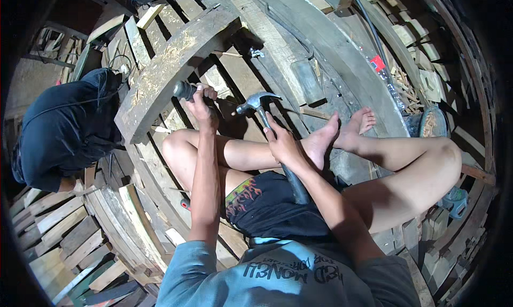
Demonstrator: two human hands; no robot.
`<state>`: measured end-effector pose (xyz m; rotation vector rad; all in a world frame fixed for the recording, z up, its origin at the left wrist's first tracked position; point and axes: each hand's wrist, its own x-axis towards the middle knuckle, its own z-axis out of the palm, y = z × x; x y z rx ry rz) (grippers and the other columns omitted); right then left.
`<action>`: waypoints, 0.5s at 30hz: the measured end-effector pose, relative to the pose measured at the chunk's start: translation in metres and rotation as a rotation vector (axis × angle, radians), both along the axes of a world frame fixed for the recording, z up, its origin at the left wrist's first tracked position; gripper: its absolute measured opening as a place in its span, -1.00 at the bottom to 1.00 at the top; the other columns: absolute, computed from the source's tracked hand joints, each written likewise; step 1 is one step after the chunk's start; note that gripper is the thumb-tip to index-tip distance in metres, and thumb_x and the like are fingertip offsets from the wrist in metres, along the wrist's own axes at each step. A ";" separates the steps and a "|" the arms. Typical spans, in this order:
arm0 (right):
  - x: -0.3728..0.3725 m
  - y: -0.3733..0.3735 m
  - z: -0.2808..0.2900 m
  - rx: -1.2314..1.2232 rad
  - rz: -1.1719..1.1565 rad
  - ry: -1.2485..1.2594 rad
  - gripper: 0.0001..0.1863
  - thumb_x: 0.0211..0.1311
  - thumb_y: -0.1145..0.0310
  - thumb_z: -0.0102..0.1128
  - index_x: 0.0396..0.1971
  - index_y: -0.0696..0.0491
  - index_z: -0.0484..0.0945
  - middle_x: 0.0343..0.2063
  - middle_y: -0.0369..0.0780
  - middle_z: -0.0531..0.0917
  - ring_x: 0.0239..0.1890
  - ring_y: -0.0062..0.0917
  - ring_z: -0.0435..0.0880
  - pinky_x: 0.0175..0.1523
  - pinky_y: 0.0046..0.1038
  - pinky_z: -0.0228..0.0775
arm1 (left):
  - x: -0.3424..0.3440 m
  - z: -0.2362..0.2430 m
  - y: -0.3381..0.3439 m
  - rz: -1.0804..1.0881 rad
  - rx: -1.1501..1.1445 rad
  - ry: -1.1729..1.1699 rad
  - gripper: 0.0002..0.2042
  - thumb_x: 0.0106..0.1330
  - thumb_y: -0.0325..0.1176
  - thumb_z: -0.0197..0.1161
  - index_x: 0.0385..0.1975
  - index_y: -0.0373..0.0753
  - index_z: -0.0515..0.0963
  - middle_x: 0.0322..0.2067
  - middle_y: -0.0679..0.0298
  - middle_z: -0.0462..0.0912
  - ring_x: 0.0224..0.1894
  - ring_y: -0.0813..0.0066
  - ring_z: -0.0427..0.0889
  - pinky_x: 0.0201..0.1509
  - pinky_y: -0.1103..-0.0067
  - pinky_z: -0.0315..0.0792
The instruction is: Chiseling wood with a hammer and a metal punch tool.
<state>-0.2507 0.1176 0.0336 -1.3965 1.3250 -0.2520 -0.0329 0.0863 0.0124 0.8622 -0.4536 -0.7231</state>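
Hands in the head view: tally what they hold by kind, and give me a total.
Steel-headed claw hammer with a dark handle, in the right hand: 1
Dark cylindrical object, in the left hand: 1
Total: 2

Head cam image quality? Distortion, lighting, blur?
Head view: fisheye warp toward the rim, black corners; head view: uneven light, pale top on the curved beam, deep shadow beside it; head view: hammer looks fairly sharp.
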 end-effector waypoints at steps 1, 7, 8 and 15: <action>-0.001 0.000 0.001 -0.001 0.004 0.000 -0.50 0.30 0.26 -0.07 0.26 -0.24 0.22 -0.58 0.10 0.55 -0.63 -0.14 0.58 -0.47 -0.19 0.40 | 0.002 -0.004 0.000 0.004 -0.001 0.000 -0.89 0.28 -0.46 0.02 -0.48 -0.24 0.29 -0.63 0.39 0.26 -0.61 0.63 0.24 -0.54 0.63 0.19; -0.001 0.000 -0.007 -0.047 0.024 0.015 -0.49 0.30 0.23 -0.06 0.27 -0.26 0.20 -0.54 0.15 0.55 -0.56 -0.04 0.57 -0.39 -0.16 0.39 | 0.007 -0.015 -0.001 -0.043 0.008 -0.025 -0.89 0.28 -0.46 0.03 -0.47 -0.27 0.28 -0.61 0.34 0.32 -0.58 0.60 0.30 -0.51 0.60 0.25; -0.001 0.000 -0.009 -0.048 0.025 0.015 -0.49 0.30 0.23 -0.06 0.27 -0.26 0.20 -0.54 0.15 0.55 -0.56 -0.04 0.57 -0.39 -0.16 0.39 | 0.006 -0.015 -0.001 -0.042 0.007 -0.025 -0.89 0.28 -0.46 0.03 -0.47 -0.27 0.28 -0.61 0.34 0.32 -0.58 0.60 0.30 -0.51 0.60 0.25; -0.001 0.000 -0.002 -0.008 0.017 0.009 -0.49 0.31 0.23 -0.07 0.27 -0.25 0.20 -0.62 0.11 0.53 -0.65 -0.11 0.56 -0.47 -0.19 0.39 | 0.004 -0.012 0.001 -0.049 0.010 -0.046 -0.90 0.28 -0.45 0.04 -0.46 -0.28 0.30 -0.60 0.32 0.34 -0.57 0.57 0.32 -0.47 0.59 0.28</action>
